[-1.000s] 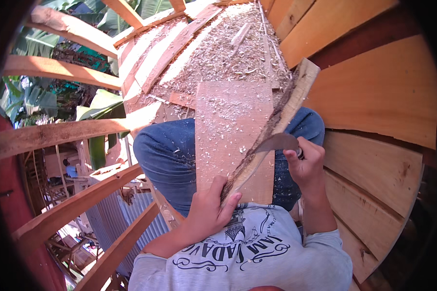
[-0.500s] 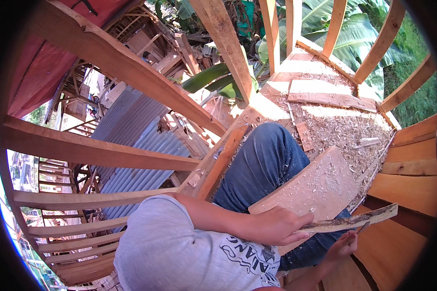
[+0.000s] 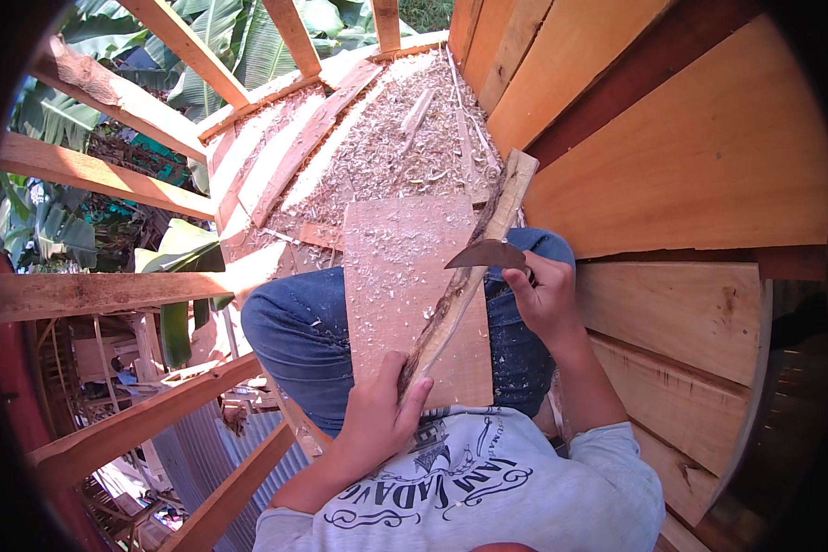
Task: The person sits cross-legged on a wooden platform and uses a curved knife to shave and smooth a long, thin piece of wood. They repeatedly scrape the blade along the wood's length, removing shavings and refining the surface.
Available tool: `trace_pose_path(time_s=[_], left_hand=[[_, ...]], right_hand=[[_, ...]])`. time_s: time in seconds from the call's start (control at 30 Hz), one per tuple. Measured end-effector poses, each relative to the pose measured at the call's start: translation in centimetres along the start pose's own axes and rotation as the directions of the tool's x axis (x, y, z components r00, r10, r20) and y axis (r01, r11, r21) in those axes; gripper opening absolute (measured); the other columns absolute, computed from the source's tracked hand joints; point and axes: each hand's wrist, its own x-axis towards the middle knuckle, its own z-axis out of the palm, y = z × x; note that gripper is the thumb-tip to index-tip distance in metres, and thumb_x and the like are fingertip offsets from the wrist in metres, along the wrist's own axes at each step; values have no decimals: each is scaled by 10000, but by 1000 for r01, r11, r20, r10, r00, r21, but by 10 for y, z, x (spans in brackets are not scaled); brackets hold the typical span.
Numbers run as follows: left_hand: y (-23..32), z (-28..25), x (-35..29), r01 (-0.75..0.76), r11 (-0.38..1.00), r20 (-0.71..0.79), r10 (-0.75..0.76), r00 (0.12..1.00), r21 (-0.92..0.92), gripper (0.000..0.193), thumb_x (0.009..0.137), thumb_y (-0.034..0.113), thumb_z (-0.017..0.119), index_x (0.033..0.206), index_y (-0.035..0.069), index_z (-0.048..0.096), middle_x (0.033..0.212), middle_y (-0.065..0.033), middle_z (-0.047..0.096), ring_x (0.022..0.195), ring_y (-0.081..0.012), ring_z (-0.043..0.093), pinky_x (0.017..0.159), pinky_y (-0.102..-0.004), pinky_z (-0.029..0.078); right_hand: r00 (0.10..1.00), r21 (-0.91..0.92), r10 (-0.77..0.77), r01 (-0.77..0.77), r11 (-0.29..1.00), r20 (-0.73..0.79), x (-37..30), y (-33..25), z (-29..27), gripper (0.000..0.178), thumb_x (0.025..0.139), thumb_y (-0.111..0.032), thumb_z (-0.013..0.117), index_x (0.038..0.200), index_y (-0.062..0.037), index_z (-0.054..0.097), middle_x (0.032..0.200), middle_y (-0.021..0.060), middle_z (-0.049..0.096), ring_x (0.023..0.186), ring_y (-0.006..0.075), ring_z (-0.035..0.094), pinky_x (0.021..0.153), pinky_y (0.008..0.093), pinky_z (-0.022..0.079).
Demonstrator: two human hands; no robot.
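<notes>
My left hand (image 3: 384, 405) is closed around the near end of a narrow wooden strip (image 3: 477, 254) with dark, rough bark along one edge. The strip slants up and away to the right over a wide flat board (image 3: 377, 313) lying across my lap. In my right hand (image 3: 546, 293) is a knife (image 3: 488, 255) with a short, broad, dark curved blade; its handle is mostly hidden by the fingers. The blade crosses the strip above its middle and seems to touch it. Small shavings are scattered on the board.
Wood shavings (image 3: 405, 147) cover the floor ahead, with a plank (image 3: 313, 143) lying among them. Upright wooden ribs (image 3: 110, 179) line the left side. Planked walling (image 3: 681, 156) rises close on the right. Banana leaves (image 3: 213, 55) and corrugated metal sheeting (image 3: 207, 451) show outside.
My view has swung to the right, so the lap and planked wall sit more central. The strip now points away from me, and the knife blade has come into plain sight across it.
</notes>
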Motion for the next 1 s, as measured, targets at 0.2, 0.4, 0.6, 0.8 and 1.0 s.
trace_pose_path(time_s=[0.2,0.4,0.6,0.8,1.0], left_hand=[[-8,-1,-6,-7,1000,-26,7,1000,10,262,872,203,604,990,0,486,650,-224,566,618,-417,601,529,-434,448],[-5,-4,-5,15,1000,7,-14,1000,-3,279,874,198,600,1025,-7,487,654,-224,566,619,-410,605,531,-426,451],[-6,-1,1,-53,998,-2,53,999,-35,266,880,183,587,1033,-3,476,637,-228,561,600,-410,603,522,-430,447],[-5,-5,3,-23,1000,-9,23,1000,8,269,879,184,583,1038,-6,479,650,-237,568,628,-426,610,540,-430,455],[-2,-7,-8,-36,999,10,36,999,4,268,873,191,589,1015,-11,486,696,-243,571,649,-423,603,551,-413,454]], right_hand=[[998,89,46,-49,995,35,8,-1,-4,443,804,-444,664,663,-38,555,554,97,504,480,274,557,439,355,402],[952,-57,-257,269,961,167,-5,-18,1,453,842,-420,633,649,-24,529,529,127,467,495,294,554,451,346,403],[888,-35,-381,403,915,259,-3,-11,-2,485,889,-427,578,672,3,520,549,139,482,493,316,538,457,346,399],[999,88,-22,25,996,-45,8,-11,-2,455,879,-401,604,673,-3,526,555,140,489,492,290,532,454,341,398],[868,361,436,-338,869,-239,24,47,-27,402,925,-359,560,779,13,596,537,75,462,462,120,464,446,289,359]])
